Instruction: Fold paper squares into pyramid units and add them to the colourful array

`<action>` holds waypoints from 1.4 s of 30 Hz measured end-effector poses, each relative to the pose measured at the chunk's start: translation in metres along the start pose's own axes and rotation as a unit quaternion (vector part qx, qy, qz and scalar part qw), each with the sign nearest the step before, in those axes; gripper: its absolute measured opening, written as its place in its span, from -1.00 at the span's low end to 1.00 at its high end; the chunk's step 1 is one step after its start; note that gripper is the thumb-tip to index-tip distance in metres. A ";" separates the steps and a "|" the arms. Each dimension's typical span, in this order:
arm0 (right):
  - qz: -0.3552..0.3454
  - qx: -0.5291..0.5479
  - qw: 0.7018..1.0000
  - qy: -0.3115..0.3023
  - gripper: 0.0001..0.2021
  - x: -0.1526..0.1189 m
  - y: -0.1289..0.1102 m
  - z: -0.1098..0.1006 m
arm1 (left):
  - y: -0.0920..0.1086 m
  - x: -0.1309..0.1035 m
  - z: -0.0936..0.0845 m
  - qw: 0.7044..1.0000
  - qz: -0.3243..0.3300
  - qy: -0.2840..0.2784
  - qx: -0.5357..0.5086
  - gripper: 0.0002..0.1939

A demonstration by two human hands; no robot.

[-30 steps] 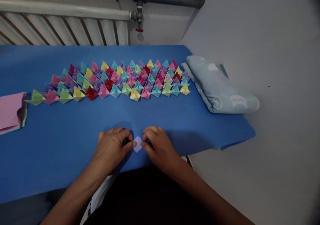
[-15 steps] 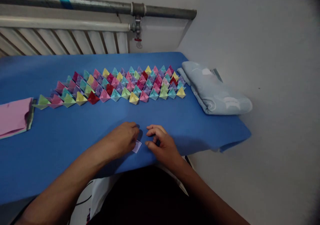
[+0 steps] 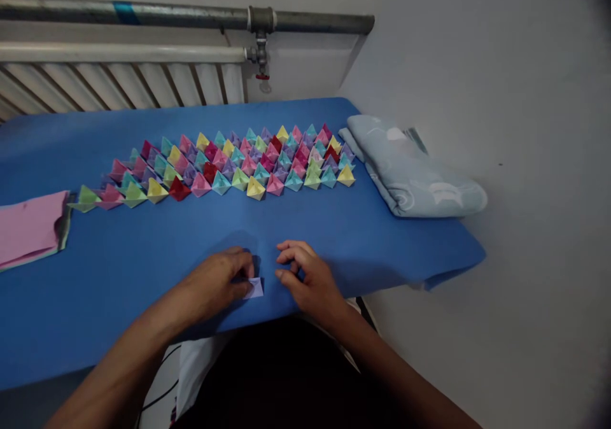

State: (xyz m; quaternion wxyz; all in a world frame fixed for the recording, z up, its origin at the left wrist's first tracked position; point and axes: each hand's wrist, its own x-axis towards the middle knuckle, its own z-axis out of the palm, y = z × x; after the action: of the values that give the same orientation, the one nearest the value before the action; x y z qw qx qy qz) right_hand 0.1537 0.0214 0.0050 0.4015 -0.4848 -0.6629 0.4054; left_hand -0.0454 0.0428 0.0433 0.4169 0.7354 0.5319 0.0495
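Note:
A small folded piece of pale purple paper [image 3: 256, 288] lies near the front edge of the blue-covered table [image 3: 157, 244]. My left hand [image 3: 222, 279] pinches its left part between thumb and fingers, covering that side. Just to the right, my right hand [image 3: 308, 277] hovers with fingers curved and apart, holding nothing. Beyond both hands, folded paper boats [image 3: 256, 188] stand in several close rows, in pink, green, yellow, red, turquoise and purple.
At the left edge lies a stack of paper sheets [image 3: 33, 228], pink on top. A folded light blue cloth [image 3: 420, 174] rests at the right end, beside the wall. Behind the table are a white radiator [image 3: 143, 85] and a metal pipe [image 3: 200, 16].
My left hand has moved slightly left and toward me, and the purple paper has shifted and turned with it. The right hand stays nearly in place, still open.

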 end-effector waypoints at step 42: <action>-0.193 -0.274 0.936 -0.111 -0.83 -0.012 0.003 -0.004 | -0.018 -0.025 0.067 0.899 0.204 0.310 0.231 -0.82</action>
State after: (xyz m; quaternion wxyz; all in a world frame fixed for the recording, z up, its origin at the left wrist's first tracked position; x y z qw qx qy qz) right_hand 0.1608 0.0113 0.0016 0.2472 -0.3912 -0.8693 0.1738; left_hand -0.0344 -0.0136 -0.0028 0.0301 0.8509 0.4688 0.2351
